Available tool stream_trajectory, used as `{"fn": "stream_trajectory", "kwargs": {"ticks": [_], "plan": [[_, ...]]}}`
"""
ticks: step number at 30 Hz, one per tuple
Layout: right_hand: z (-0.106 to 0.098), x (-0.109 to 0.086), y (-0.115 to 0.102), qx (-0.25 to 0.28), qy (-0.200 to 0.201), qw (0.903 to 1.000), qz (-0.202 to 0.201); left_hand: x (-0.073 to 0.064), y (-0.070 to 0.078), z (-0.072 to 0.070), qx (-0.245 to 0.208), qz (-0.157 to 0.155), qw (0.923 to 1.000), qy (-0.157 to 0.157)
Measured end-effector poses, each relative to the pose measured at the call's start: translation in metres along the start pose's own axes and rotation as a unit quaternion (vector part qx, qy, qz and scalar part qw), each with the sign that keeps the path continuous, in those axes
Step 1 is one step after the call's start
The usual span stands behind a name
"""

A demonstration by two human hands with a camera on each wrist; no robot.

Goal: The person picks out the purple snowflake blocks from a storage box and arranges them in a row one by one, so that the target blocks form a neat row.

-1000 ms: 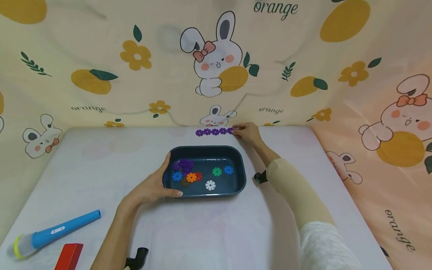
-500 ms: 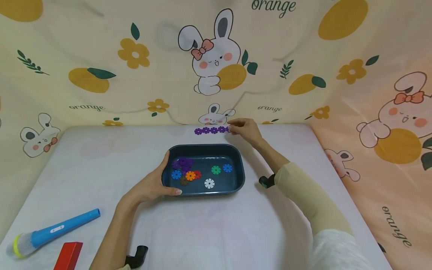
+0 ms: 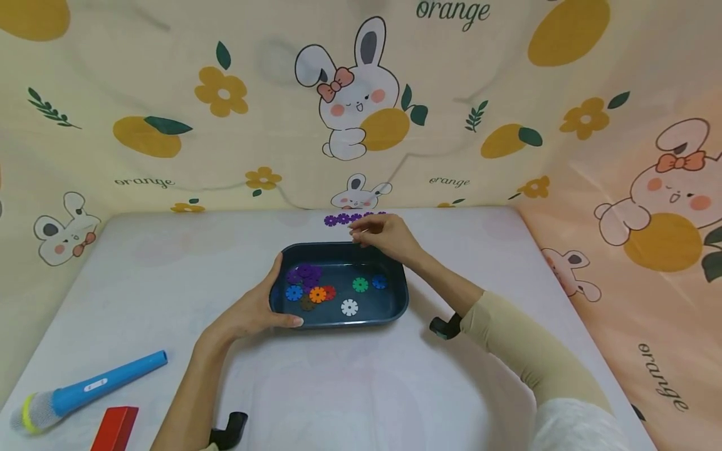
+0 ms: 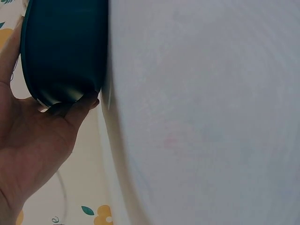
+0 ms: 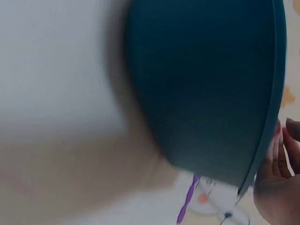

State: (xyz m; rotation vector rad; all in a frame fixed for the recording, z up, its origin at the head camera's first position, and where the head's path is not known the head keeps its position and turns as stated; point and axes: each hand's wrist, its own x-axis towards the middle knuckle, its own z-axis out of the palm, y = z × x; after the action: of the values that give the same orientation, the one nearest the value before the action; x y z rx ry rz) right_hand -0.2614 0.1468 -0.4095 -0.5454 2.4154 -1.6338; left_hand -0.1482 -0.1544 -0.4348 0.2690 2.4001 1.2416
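Observation:
My left hand [image 3: 256, 310] grips the left end of a dark blue tray [image 3: 338, 326], thumb at the front corner. The left wrist view shows its fingers against the tray's wall [image 4: 65, 47]. Over the tray's back right rim is my right hand [image 3: 395, 238], fingers loosely bent, with nothing visible in them. Behind the tray a row of purple toothed discs [image 3: 343, 219] lies on the table, its right part partly behind that hand. Inside the tray are a purple disc pile [image 3: 307, 274], a white disc [image 3: 350, 307], an orange disc [image 3: 318, 295], a green disc [image 3: 360, 285] and others.
A blue toy microphone [image 3: 107, 381] lies at the table's left, with a red block [image 3: 115, 428] near the front edge. Patterned cloth [image 3: 254, 138] rises behind the white table [image 3: 350, 388] and along its sides. Black wrist mounts [image 3: 445, 327] stick out from both forearms.
My right hand has left the right end of the purple row and come left and nearer, over the tray's back rim. The left hand and tray stay in place.

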Motion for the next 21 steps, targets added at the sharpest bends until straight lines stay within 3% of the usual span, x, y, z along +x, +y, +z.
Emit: {"fn": "stream_trajectory", "kwargs": {"ticks": [5,10,21], "plan": [[0.025,-0.005,-0.004,-0.011,-0.03,0.9995,-0.005,0.0,-0.001,-0.001,-0.007,0.005,0.9999,-0.006],[0.047,-0.007,-0.007,-0.057,-0.052,0.997,0.006,0.0,-0.001,-0.001,-0.01,0.008,0.9999,-0.009],[0.086,-0.007,-0.005,-0.134,-0.036,0.9899,0.03,-0.001,-0.001,-0.002,-0.027,0.018,0.9993,-0.016]]}}
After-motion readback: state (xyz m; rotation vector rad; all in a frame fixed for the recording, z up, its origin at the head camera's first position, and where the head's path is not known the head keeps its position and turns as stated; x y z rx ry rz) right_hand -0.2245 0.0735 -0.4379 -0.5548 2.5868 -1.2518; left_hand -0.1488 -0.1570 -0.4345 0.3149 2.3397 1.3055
